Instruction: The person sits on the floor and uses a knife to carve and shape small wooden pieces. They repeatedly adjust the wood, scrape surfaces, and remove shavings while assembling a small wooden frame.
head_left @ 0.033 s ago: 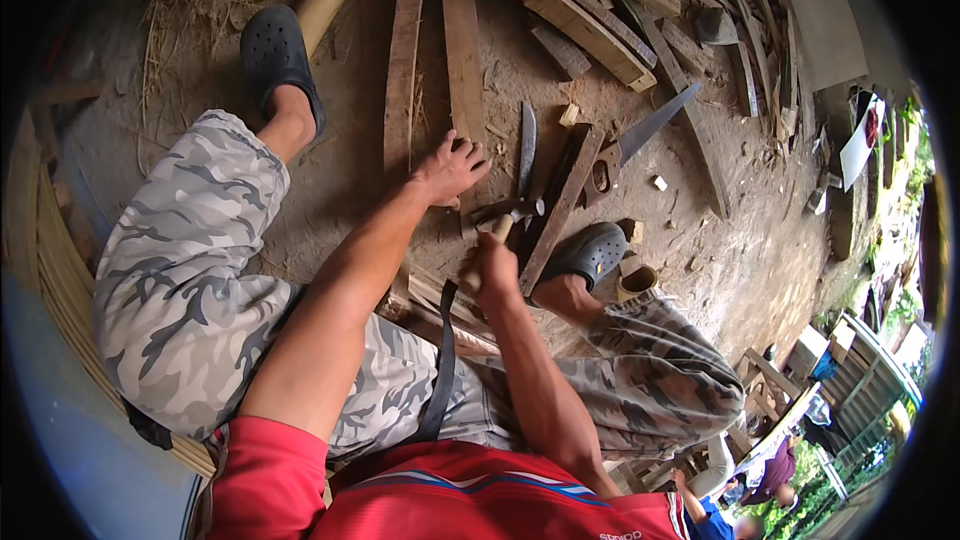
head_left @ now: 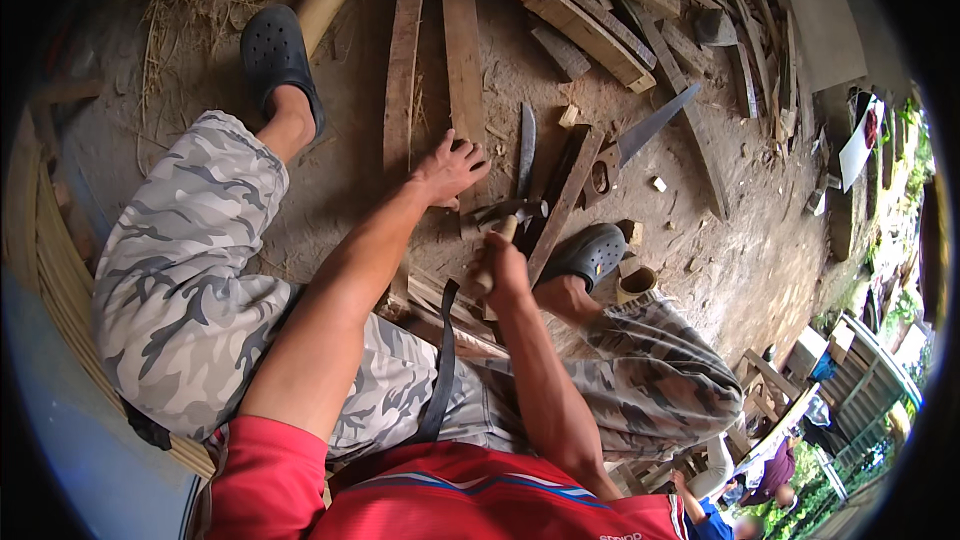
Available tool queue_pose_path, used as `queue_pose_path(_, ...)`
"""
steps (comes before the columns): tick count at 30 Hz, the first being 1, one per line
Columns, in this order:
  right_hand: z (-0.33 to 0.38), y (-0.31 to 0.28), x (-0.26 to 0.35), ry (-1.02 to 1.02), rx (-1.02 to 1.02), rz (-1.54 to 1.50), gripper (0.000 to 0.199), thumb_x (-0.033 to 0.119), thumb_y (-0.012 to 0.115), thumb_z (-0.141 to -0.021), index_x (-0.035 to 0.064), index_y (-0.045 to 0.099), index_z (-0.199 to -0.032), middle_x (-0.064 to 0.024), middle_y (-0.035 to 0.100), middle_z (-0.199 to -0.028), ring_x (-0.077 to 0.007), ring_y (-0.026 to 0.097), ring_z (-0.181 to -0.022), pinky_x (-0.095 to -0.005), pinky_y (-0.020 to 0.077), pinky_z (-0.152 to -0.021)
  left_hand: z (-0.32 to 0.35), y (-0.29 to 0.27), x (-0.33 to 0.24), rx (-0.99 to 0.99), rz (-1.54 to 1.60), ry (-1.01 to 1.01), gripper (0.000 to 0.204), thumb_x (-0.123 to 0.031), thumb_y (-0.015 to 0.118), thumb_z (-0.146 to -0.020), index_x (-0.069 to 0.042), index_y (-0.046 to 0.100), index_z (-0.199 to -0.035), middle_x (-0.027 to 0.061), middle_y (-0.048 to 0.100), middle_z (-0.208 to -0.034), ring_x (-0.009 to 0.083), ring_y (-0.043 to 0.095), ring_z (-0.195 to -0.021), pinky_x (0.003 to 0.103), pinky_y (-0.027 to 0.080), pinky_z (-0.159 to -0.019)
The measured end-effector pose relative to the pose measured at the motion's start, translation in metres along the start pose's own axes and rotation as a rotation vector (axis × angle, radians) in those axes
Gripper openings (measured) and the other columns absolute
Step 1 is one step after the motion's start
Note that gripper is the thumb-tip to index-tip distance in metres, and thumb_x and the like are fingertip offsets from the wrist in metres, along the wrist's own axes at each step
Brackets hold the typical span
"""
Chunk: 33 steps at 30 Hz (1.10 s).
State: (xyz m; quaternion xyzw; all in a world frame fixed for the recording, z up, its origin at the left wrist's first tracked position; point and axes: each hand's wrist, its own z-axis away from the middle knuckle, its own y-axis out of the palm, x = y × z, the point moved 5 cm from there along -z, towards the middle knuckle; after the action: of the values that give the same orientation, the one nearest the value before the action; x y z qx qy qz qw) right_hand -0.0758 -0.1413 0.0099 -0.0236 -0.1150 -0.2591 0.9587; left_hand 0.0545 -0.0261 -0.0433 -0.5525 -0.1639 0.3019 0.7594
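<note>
Left hand flat, fingers spread, pressing a wooden plank at frame centre. Right hand just below, clamped on the wooden handle of a hammer, head resting on the plank. Knife and handsaw lie on the dirt floor, right of centre.

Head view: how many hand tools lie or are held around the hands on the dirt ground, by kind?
Wooden-handled hammer, held in the right hand: 1
Long dark metal knife blade: 1
Grey handsaw with a wooden handle: 1
Total: 3
The left hand presses a long wooden plank.
</note>
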Motion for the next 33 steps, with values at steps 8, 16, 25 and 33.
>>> queue_pose_path(8, 0.004, -0.069, 0.062, -0.050, -0.013, 0.382, 0.023, 0.027, 0.059, -0.095, 0.0048, 0.058, -0.091, -0.0050, 0.053, -0.067, -0.0196, 0.052, -0.049, -0.0351, 0.0457, -0.045, -0.013, -0.010, 0.009, 0.041, -0.116, 0.126, 0.099, -0.072, 0.073, -0.063, -0.021, 0.044, -0.143, 0.0082, 0.036, -0.154, 0.0264, 0.024, -0.148, 0.055, 0.012, -0.122)
queue_pose_path(16, -0.007, -0.031, 0.031, -0.073, 0.082, 0.079, 0.028, 0.030, 0.054, -0.100, 0.0020, 0.052, -0.097, -0.0070, 0.051, -0.062, -0.0205, 0.052, -0.045, -0.0358, 0.0451, -0.041, -0.008, 0.001, 0.008, 0.069, -0.019, 0.029, 0.106, -0.067, 0.076, -0.066, -0.023, 0.033, -0.152, 0.0062, 0.023, -0.162, 0.0265, 0.017, -0.150, 0.055, 0.019, -0.119)
queue_pose_path(25, -0.021, -0.001, 0.005, -0.135, -0.102, 0.151, 0.034, 0.031, 0.051, -0.099, -0.0028, 0.048, -0.100, -0.0115, 0.053, -0.070, -0.0258, 0.057, -0.050, -0.0410, 0.0457, -0.041, -0.011, 0.003, 0.006, 0.104, 0.059, -0.031, 0.110, -0.062, 0.080, -0.065, -0.024, 0.029, -0.155, 0.0048, 0.018, -0.164, 0.0267, 0.014, -0.151, 0.057, 0.015, -0.119)
queue_pose_path(33, -0.026, 0.027, -0.008, -0.261, -0.229, 0.213, 0.034, 0.030, 0.049, -0.095, -0.0026, 0.048, -0.086, -0.0109, 0.054, -0.064, -0.0251, 0.058, -0.050, -0.0425, 0.0477, -0.044, -0.015, 0.002, 0.007, 0.145, 0.048, -0.012, 0.109, -0.060, 0.079, -0.066, -0.021, 0.029, -0.155, 0.0066, 0.018, -0.164, 0.0294, 0.016, -0.151, 0.058, 0.019, -0.118)
